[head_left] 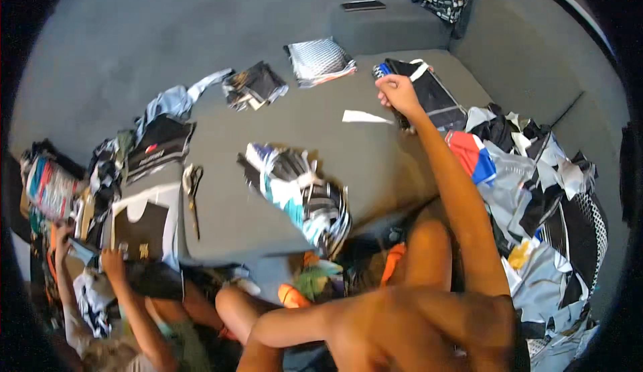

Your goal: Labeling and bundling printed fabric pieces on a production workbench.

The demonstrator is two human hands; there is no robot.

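My right hand (396,94) reaches far over the grey sofa seat. Its fingers are bent together; anything held between them is too small to make out. Just behind it lies a folded black fabric piece (439,94) with blue and white parts. A narrow white strip (365,116) rests on the seat, below and left of that hand. My left arm is bent across my lap, and the left hand (422,322) is smeared by motion close to my body. A bundle of black, white and teal patterned fabric (301,194) lies mid-seat.
Scissors (192,194) lie at the seat's left. Folded black cloth (254,85) and a silvery patterned piece (320,62) line the far edge. A large scrap heap (536,191) fills the right side. At lower left, another person's hands (112,263) handle grey-blue material.
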